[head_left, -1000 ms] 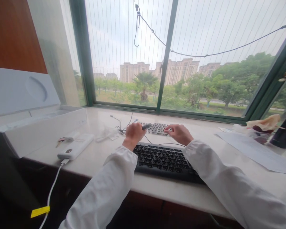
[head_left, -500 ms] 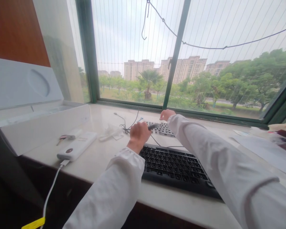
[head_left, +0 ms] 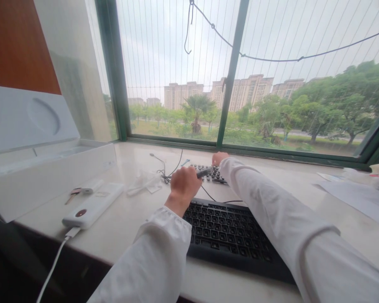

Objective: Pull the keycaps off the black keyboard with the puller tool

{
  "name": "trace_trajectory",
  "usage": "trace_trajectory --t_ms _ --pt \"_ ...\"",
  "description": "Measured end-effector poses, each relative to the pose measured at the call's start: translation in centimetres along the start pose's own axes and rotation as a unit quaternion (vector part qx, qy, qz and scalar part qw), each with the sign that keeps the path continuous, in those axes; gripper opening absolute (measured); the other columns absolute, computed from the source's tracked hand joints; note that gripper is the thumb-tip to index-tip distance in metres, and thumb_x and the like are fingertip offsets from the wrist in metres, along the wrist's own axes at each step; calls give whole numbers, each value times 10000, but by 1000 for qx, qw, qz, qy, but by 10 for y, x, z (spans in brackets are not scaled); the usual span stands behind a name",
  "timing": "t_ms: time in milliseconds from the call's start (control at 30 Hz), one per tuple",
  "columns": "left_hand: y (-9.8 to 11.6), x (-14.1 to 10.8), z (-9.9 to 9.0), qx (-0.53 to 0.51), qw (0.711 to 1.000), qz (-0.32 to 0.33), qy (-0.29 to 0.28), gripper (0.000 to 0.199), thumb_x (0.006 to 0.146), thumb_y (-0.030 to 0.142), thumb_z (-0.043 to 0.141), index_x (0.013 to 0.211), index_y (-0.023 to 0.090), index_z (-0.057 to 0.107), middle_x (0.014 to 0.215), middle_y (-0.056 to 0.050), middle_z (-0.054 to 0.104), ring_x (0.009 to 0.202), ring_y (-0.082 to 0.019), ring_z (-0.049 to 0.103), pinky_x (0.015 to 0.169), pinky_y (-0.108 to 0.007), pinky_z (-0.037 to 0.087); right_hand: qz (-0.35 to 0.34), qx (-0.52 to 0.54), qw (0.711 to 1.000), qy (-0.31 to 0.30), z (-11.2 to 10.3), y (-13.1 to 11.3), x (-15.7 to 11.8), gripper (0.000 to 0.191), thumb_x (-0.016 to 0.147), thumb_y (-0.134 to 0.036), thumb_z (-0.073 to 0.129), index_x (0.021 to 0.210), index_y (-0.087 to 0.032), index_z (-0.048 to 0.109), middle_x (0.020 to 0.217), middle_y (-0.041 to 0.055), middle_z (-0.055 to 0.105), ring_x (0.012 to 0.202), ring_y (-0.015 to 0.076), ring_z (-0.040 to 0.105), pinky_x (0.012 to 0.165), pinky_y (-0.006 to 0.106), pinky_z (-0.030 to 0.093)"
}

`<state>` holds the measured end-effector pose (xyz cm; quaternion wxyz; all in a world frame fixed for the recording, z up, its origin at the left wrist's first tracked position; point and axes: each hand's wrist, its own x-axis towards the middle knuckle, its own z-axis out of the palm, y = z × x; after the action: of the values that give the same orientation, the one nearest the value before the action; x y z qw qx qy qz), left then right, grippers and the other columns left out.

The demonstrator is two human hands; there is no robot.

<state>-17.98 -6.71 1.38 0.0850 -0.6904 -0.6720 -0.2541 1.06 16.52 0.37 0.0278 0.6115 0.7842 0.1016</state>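
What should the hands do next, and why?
Maybe the right hand should pick up one of the loose keycaps: it's at their far edge, the left hand grips a dark object, and the black keyboard looks uncapped.

The keyboard (head_left: 227,231) is black, the sleeves (head_left: 159,252) and power bank (head_left: 97,206) white, the bench (head_left: 139,219) off-white, the window frame (head_left: 233,63) dark green.
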Motion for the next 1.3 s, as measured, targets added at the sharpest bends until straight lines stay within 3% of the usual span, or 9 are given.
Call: trace_trajectory --t_ms 1300 --pt "-1 -1 1 -4 1000 11 16 319 831 351 474 861 154 724 775 -144 671 781 -268 649 709 -363 494 -1 8 1000 -11 -1 4 4 254 691 -344 742 923 -242 755 1023 110 698 913 247 643 766 304 478"
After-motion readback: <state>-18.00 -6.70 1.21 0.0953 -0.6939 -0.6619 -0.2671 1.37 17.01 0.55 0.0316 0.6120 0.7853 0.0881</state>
